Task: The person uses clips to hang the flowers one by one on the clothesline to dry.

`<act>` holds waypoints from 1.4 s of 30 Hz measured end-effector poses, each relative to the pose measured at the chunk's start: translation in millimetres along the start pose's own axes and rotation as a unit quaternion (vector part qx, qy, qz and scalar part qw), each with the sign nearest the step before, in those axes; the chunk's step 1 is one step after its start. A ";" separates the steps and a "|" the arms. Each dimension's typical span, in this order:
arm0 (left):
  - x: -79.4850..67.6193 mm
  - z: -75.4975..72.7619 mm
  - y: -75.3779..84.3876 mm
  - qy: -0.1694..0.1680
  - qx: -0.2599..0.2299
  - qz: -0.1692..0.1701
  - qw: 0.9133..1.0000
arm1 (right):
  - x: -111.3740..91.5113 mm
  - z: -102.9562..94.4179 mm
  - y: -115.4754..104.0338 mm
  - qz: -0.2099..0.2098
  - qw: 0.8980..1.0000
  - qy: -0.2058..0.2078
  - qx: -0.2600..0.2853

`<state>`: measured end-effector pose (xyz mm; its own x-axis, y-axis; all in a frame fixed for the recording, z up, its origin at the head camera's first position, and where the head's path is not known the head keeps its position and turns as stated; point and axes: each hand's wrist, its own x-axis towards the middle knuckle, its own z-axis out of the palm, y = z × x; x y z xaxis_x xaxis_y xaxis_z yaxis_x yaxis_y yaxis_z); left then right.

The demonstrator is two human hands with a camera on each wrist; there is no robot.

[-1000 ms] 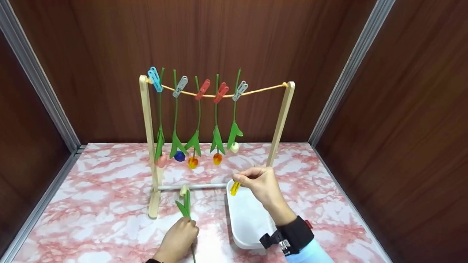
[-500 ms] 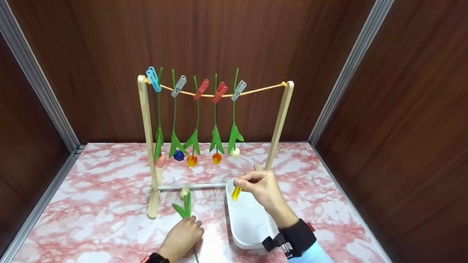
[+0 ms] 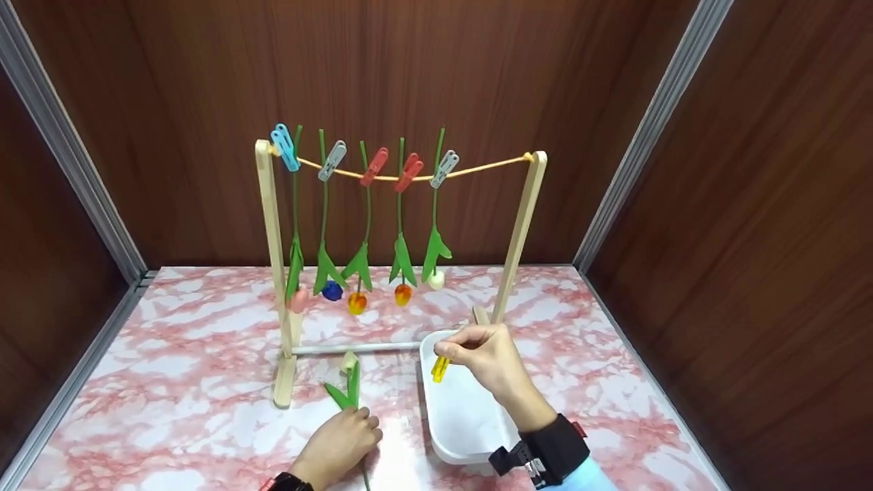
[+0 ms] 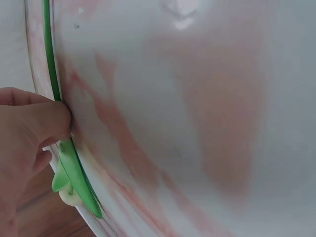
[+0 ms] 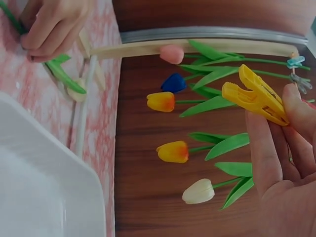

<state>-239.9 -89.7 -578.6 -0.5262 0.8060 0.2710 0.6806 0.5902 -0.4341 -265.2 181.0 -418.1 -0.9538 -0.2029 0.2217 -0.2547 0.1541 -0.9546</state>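
Observation:
In the head view my left hand (image 3: 341, 440) pinches the green stem of a white artificial tulip (image 3: 349, 363) low over the tabletop, its bloom pointing away from me. The left wrist view shows the stem (image 4: 50, 49) running between thumb and fingers. My right hand (image 3: 492, 361) holds a yellow clothespin (image 3: 440, 369) by one end, above a white tray (image 3: 431, 426). Up close in the right wrist view, the clothespin (image 5: 256, 98) sits between thumb and fingertips, its free ends apart. Behind, several tulips hang bloom-down from a cord (image 3: 487, 168), clipped with blue, grey and red clothespins.
A wooden frame with a left post (image 3: 271, 239) and right post (image 3: 522, 235) carries the cord. Its white crossbar (image 3: 382, 348) runs low behind the lying tulip. Brown wood panels (image 3: 436, 68) enclose the marbled pink table (image 3: 191, 382) at the back and sides.
My right hand has lowered slightly with the clothespin. My left hand has shifted a little right on the stem, and the white tulip's bloom has moved slightly right and nearer. The hanging tulips stay clipped.

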 end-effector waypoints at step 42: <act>160.7 -162.7 -80.8 0.319 -0.625 -0.342 0.625 | 59.2 -78.8 -131.6 -0.175 0.970 0.157 -0.054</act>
<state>-296.4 -0.7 -360.2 -0.8730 -0.0355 0.4864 0.4842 0.0567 0.8731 -300.7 225.0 -263.7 -0.8030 0.0400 0.5947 -0.5713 0.2328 -0.7870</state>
